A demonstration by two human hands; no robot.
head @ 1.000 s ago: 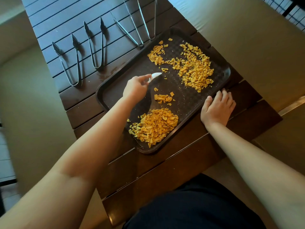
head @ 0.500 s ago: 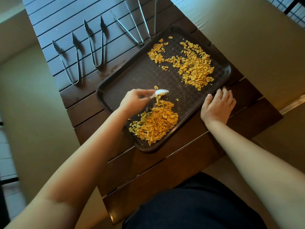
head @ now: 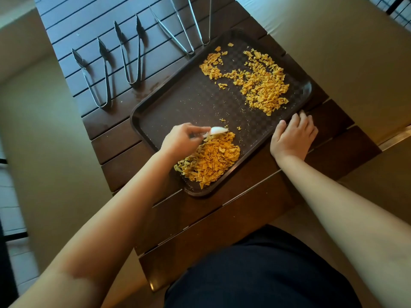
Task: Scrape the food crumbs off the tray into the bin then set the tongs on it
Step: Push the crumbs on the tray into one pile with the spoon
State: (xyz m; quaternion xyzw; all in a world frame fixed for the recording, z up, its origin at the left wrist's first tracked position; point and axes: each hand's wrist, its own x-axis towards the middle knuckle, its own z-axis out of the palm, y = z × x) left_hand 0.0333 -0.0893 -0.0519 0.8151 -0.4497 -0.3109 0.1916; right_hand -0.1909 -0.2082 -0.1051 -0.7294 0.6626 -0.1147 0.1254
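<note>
**Scraper at the near pile, tray steadied**

Since half a second ago the left hand (head: 181,138) has held close to the same spot, with the white scraper (head: 216,131) now resting at the far edge of the near pile (head: 211,161), and the loose bits that lay beside it are gathered in. The right hand (head: 293,136) has stayed on the tray's rim.

The dark slatted bench (head: 222,210) runs from 6 o'clock up to 11 o'clock. On it sits the brown tray (head: 189,98), set at an angle. The left hand's fingers are curled round the scraper's handle, gripping it, blade pointing toward 3 o'clock. The right hand lies flat, fingers straight, pressing the tray's rim at 3 o'clock and holding nothing.

The crumbs are still on the tray in two lots: the near pile at 6 o'clock and a wider scatter (head: 260,83) at 1 o'clock.

Four tongs lie on the bench beyond the tray, off it: two with dark tips (head: 97,78) (head: 132,54) at 10 o'clock and two plain ones (head: 175,30) (head: 203,21) at 12 o'clock.
</note>
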